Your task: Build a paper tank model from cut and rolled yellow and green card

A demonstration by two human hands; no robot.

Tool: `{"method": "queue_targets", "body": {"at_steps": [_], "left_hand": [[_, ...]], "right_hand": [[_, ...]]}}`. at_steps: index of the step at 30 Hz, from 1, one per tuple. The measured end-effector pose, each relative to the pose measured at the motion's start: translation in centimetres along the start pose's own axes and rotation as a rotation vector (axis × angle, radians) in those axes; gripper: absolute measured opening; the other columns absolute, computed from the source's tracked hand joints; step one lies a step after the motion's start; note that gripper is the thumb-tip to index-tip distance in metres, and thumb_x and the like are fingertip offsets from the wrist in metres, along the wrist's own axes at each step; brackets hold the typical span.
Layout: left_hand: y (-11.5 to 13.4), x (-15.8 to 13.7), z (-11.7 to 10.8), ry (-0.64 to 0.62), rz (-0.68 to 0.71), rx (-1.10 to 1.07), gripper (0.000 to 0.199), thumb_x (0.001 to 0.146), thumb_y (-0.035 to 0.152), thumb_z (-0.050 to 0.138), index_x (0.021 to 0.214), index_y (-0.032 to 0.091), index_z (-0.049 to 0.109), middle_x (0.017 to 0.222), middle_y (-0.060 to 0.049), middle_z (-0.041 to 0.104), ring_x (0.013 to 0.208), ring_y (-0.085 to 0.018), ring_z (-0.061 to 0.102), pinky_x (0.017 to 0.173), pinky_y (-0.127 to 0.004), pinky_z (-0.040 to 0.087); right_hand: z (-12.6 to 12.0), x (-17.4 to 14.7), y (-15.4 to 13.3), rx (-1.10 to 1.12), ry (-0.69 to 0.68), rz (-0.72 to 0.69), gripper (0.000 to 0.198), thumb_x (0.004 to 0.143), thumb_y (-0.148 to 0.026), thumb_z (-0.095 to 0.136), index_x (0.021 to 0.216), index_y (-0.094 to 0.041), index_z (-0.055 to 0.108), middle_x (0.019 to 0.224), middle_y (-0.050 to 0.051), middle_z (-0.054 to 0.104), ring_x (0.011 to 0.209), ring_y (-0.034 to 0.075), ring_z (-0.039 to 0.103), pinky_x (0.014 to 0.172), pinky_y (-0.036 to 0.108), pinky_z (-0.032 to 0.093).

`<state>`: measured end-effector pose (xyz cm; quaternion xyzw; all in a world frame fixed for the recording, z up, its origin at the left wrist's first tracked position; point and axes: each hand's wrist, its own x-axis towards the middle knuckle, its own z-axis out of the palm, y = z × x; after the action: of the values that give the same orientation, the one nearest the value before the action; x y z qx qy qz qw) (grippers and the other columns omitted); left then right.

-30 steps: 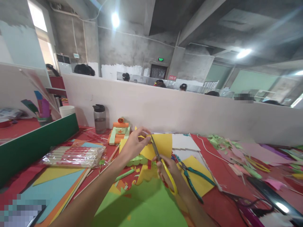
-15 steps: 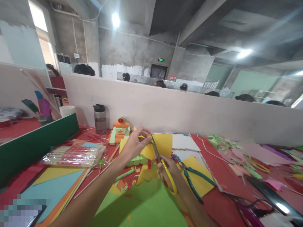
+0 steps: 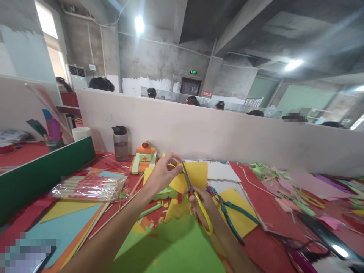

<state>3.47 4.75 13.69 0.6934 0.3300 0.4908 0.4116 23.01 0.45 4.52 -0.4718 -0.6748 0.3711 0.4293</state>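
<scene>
The left hand (image 3: 164,171) pinches yellow paper (image 3: 198,175); the right hand (image 3: 202,201) grips scissors (image 3: 187,181) slanted lengthwise, tips away-left.

Red tabletop (image 3: 261,206). Directly on it we note: dark-lidded bottle (image 3: 120,148), upright; orange-and-pale-green paper model (image 3: 143,161) near it; coloured sheets (image 3: 66,227), near left; plastic-wrapped sticks (image 3: 88,189) beyond these; pale-green scraps (image 3: 261,170), far right; glossy black slab (image 3: 324,231), near right.

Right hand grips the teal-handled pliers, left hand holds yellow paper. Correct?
Wrong tool: the head view shows the right hand gripping yellow-handled scissors; the teal-handled pliers lie unheld. The left hand holding yellow paper is correct.
</scene>
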Motion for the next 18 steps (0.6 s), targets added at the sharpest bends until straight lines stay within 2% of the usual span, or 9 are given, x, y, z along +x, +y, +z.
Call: {"method": "queue_targets", "body": {"at_steps": [18], "left_hand": [[0.01, 0.00, 0.30, 0.005, 0.007, -0.067, 0.018, 0.088, 0.029, 0.062, 0.101, 0.019, 0.055, 0.085, -0.001, 0.063, 0.081, -0.017, 0.069, 0.072, -0.027, 0.051]], "right_hand": [[-0.06, -0.10, -0.15, -0.038, 0.018, 0.000, 0.050, 0.086, -0.062, 0.058, 0.105, -0.016, 0.065, 0.055, -0.005, 0.045, 0.043, 0.010, 0.040, 0.042, 0.021, 0.033]]}}
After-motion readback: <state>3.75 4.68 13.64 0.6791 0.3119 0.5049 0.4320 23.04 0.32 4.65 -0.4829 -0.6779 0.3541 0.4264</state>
